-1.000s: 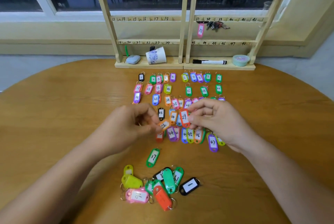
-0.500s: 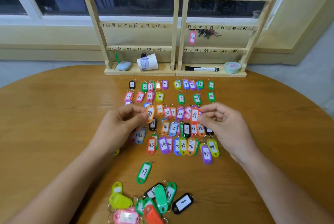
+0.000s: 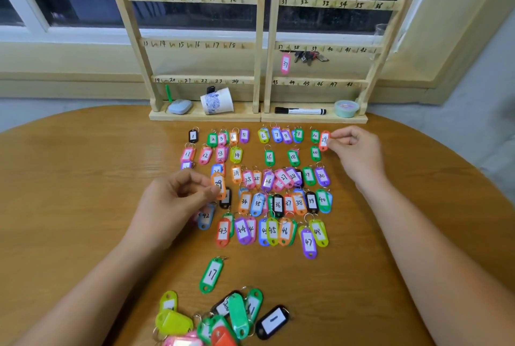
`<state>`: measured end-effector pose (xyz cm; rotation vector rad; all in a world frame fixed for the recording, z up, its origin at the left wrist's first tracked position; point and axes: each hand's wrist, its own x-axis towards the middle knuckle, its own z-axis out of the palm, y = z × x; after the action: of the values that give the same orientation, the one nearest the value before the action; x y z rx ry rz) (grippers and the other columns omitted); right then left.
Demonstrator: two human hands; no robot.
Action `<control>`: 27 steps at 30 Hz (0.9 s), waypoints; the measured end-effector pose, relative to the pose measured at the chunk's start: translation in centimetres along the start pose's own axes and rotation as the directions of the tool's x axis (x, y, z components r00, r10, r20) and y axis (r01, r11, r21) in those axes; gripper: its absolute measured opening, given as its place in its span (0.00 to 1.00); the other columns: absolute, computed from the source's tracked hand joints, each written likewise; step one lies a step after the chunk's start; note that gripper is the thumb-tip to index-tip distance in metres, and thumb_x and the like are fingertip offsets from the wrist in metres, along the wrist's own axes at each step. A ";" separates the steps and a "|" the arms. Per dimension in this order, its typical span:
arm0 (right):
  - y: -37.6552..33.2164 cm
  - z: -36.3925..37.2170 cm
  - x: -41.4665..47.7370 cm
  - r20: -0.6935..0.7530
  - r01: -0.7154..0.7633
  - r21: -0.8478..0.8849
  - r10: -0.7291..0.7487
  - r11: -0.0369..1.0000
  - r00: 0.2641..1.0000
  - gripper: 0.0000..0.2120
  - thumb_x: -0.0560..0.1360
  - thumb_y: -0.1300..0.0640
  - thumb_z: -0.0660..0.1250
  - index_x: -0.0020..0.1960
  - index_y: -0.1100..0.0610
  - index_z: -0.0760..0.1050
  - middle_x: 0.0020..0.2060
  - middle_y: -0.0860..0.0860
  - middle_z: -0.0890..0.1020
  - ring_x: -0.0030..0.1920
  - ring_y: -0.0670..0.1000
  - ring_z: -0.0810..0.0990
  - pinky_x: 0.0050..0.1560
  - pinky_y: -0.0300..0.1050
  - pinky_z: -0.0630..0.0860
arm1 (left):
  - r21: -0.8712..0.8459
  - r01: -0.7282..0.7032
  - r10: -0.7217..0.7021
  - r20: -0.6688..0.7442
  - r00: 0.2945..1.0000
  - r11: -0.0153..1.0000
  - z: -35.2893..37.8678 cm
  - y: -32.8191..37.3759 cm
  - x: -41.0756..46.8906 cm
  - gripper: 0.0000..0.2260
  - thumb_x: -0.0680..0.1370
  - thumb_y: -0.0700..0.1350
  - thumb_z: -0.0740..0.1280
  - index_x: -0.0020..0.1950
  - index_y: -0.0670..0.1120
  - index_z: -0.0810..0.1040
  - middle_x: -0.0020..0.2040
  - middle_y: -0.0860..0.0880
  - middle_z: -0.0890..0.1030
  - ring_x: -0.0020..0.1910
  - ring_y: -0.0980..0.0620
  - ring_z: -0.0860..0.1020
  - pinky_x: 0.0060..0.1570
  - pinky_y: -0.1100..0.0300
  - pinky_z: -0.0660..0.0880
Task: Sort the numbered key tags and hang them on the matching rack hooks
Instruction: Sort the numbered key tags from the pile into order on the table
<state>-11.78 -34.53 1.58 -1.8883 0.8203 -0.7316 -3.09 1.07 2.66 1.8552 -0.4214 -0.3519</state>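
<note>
My left hand (image 3: 172, 198) sits left of centre, with thumb and forefinger pinched on the orange 39 tag (image 3: 218, 185). It holds the tag upright over the left end of the laid-out tags (image 3: 277, 204), and the other fingers are curled in behind.

My right hand (image 3: 354, 150) is at the upper right of the spread, fingertips pinching the right edge of the red 29 tag (image 3: 323, 140). That tag sits just beside the green 10 tag (image 3: 315, 136) at the end of the top row. I can't tell whether it touches the table (image 3: 69, 192).

The laid-out tags fill the middle of the frame in rough rows by number, low numbers farthest from me and the forties nearest. Many overlap their neighbours. The green 17 tag (image 3: 211, 274) lies alone, tilted, below those rows. At the bottom edge is a loose pile of tags (image 3: 237, 315), some face down, with a black tag (image 3: 273, 320) at its right side.

The wooden rack (image 3: 262, 39) stands at the far edge of the table against the window, its rails numbered by hand. The pink 37 tag (image 3: 285, 64) hangs from the right half's middle rail, with a bunch of keys (image 3: 309, 57) just beside it. On the rack's base are a tipped paper cup (image 3: 217, 100), a black marker (image 3: 299, 110) and a round green tub (image 3: 346, 108).
</note>
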 end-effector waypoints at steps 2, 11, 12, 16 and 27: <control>0.2 0.0 -0.2 0.012 -0.008 0.002 0.008 1.000 1.000 0.05 0.77 0.57 0.78 0.51 0.51 0.84 0.41 0.47 0.88 0.45 0.44 0.88 0.53 0.56 0.85 | -0.002 0.001 -0.001 -0.006 1.000 1.000 0.0 0.0 0.0 0.03 0.77 0.50 0.78 0.46 0.54 0.87 0.40 0.48 0.88 0.34 0.58 0.83 0.41 0.57 0.79; 0.5 -0.7 -3.7 0.226 0.016 -0.124 0.012 0.992 0.974 0.07 0.75 0.58 0.79 0.49 0.48 0.84 0.39 0.46 0.88 0.43 0.46 0.88 0.52 0.54 0.84 | 0.039 -0.025 0.025 -0.004 1.000 0.999 0.3 0.4 -0.3 0.04 0.76 0.48 0.80 0.46 0.54 0.86 0.40 0.48 0.88 0.33 0.58 0.81 0.40 0.56 0.78; 0.5 -0.7 -4.0 0.243 0.022 -0.144 0.014 0.989 0.970 0.07 0.75 0.57 0.79 0.48 0.48 0.84 0.39 0.46 0.88 0.42 0.46 0.88 0.52 0.54 0.84 | 0.041 -0.021 0.021 -0.002 1.000 0.999 0.3 0.4 -0.3 0.04 0.76 0.47 0.80 0.47 0.52 0.87 0.40 0.48 0.88 0.33 0.58 0.81 0.40 0.56 0.78; 0.4 -0.5 -4.5 0.266 0.061 -0.200 -0.005 0.978 0.964 0.07 0.75 0.56 0.79 0.47 0.46 0.84 0.37 0.46 0.87 0.40 0.45 0.86 0.45 0.50 0.82 | 0.041 -0.001 0.001 0.008 1.000 0.999 0.4 0.6 -0.4 0.06 0.75 0.47 0.80 0.49 0.49 0.86 0.42 0.49 0.89 0.39 0.56 0.85 0.43 0.55 0.81; 0.8 -1.0 -4.1 0.149 0.168 -0.212 -0.138 0.963 0.979 0.04 0.80 0.56 0.74 0.49 0.47 0.84 0.37 0.46 0.82 0.34 0.40 0.76 0.36 0.38 0.71 | -0.184 0.099 -0.099 0.011 0.995 0.978 1.4 0.9 0.3 0.09 0.76 0.42 0.79 0.54 0.45 0.84 0.43 0.40 0.88 0.44 0.46 0.87 0.37 0.61 0.79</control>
<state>-15.25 -32.07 0.70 -2.1974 0.7004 -0.6193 -3.57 -0.45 3.03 1.6986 -0.2882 -0.4459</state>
